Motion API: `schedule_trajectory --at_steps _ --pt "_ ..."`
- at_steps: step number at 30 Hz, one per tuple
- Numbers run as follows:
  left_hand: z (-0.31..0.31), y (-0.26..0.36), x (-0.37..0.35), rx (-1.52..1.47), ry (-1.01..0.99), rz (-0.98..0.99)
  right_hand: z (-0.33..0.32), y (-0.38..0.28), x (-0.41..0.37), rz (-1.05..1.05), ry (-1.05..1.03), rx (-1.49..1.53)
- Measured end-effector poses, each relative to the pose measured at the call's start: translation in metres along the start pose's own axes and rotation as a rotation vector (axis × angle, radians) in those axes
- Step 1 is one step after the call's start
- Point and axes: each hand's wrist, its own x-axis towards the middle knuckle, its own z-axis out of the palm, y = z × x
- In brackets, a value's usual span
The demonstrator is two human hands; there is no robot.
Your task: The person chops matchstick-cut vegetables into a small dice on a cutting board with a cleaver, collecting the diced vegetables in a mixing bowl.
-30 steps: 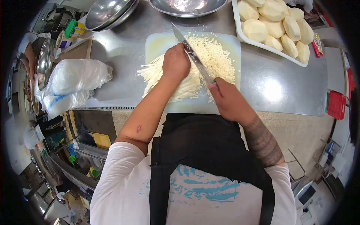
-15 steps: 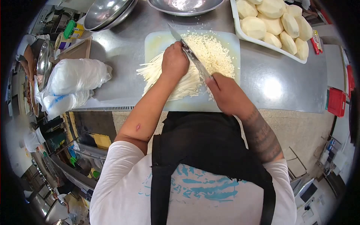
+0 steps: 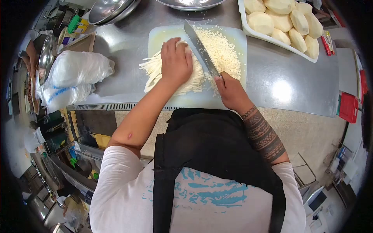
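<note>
In the head view, a pale cutting board (image 3: 157, 37) lies on the metal table. My left hand (image 3: 176, 64) rests over a bundle of thin white strips (image 3: 154, 70), fingers extended and slightly apart. My right hand (image 3: 232, 91) is closed around the handle of a large kitchen knife (image 3: 201, 48). Its blade points away from me and slants left, between the strips and a heap of finely diced white bits (image 3: 222, 54) on the board's right side. Part of the strips is hidden under my left hand.
A white tray of peeled potatoes (image 3: 279, 21) stands at the back right, beside a small red packet (image 3: 328, 42). Metal bowls (image 3: 110, 9) sit along the back. White plastic bags (image 3: 79, 70) lie at the left. Another person's arm (image 3: 30, 58) shows at far left.
My left hand has loosened and shifted left, away from the blade. The knife has moved slightly right and its blade is turned more upright, apart from my left fingers.
</note>
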Motion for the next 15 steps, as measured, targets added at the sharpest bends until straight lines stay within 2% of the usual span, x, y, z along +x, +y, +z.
schedule_trajectory --at_steps 1,2,3,6,9,11,15 --pt "-0.012 0.013 -0.011 0.075 -0.067 0.067 0.001 -0.002 0.0 0.021 -0.013 0.018" --pt "-0.014 0.015 -0.03 0.062 -0.171 0.049 0.001 -0.001 -0.001 0.043 -0.027 0.036" --pt "-0.02 0.019 -0.045 0.066 -0.171 0.042 0.0 0.003 -0.001 0.04 -0.033 0.036" --pt "-0.026 0.014 -0.084 0.125 -0.371 0.202 -0.003 0.023 -0.003 0.05 -0.114 0.139" --pt "-0.012 -0.001 -0.092 0.202 -0.391 0.229 -0.006 0.036 -0.005 0.021 -0.169 0.219" --pt "0.001 -0.002 -0.087 0.226 -0.323 0.204 -0.017 0.028 -0.007 0.157 -0.227 0.38" --pt "0.013 0.002 -0.085 0.346 -0.259 0.13 -0.03 0.019 -0.011 0.138 -0.255 0.321"
